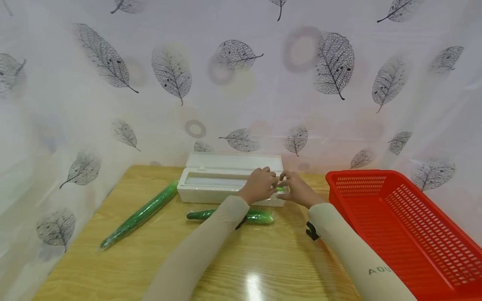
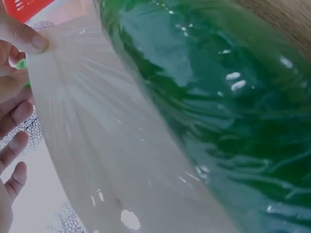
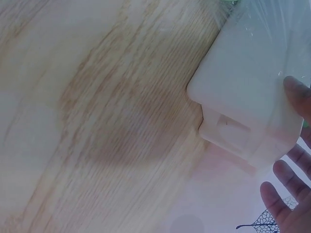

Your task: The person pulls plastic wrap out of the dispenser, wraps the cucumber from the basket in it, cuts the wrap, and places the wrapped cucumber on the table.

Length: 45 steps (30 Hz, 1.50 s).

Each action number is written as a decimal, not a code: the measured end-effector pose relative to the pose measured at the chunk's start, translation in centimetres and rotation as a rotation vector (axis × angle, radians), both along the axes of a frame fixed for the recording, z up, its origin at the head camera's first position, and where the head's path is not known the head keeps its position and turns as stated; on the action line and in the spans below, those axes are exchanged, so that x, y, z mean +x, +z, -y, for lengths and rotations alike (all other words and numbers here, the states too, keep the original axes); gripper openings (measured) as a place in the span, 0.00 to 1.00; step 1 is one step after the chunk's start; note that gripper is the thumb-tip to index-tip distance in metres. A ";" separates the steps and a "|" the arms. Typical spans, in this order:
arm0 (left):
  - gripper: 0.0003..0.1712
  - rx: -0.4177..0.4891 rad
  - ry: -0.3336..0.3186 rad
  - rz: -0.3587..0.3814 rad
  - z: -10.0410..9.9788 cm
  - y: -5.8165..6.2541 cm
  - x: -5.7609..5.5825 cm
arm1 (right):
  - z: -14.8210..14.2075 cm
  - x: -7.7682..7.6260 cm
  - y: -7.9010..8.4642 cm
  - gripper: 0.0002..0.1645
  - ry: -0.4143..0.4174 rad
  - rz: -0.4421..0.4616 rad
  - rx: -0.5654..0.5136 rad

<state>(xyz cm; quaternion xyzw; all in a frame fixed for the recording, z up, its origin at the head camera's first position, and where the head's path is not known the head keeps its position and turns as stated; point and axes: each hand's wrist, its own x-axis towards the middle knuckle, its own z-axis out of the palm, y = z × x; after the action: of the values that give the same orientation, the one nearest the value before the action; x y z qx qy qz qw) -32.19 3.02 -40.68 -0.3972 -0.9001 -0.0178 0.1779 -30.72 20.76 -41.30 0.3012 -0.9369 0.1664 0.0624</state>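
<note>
A white box (image 1: 211,194), which looks like a cling-film dispenser, stands at the back of the table with its lid (image 1: 233,161) raised. Both hands meet at its right end. My right hand (image 1: 297,191) curls thumb and forefinger about a green slider (image 1: 280,189); its thumb (image 3: 295,92) rests on the box front and other fingers spread. My left hand (image 1: 259,185) bends over the box top beside the slider, its grip partly hidden. Clear film (image 2: 97,121) runs taut from the box to a cucumber (image 1: 260,216) lying in front, below the left forearm.
Another cucumber (image 1: 144,213), film-wrapped, lies slanting at the left. At the right stands a red plastic basket (image 1: 361,209). A leaf-patterned sheet (image 1: 241,96) hangs behind the wooden table (image 1: 150,259).
</note>
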 end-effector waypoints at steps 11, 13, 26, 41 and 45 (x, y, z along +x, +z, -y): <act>0.10 0.005 -0.014 0.048 0.7 0.0 -0.4 | -0.1 -0.1 -0.2 0.19 0.010 -0.026 -0.003; 0.10 0.000 -0.017 0.052 1.1 0.1 -0.5 | -0.2 -0.1 -0.3 0.20 0.014 -0.028 0.000; 0.11 -0.038 0.016 0.025 3.8 0.3 -0.2 | -0.1 -0.3 -0.3 0.22 -0.006 -0.030 0.001; 0.08 0.078 0.040 0.150 3.0 -0.1 0.5 | -0.2 0.0 1.3 0.30 -0.012 0.083 -0.026; 0.09 0.063 0.050 0.144 3.1 -0.1 0.3 | 0.9 -0.2 1.9 0.26 0.038 0.050 -0.014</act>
<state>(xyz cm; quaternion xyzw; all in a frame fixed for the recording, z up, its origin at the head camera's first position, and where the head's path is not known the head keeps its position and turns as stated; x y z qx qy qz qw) -31.90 -0.08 -40.79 -0.3665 -0.9192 -0.0703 0.1255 -30.92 19.85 -39.43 0.3140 -0.9311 0.1817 0.0382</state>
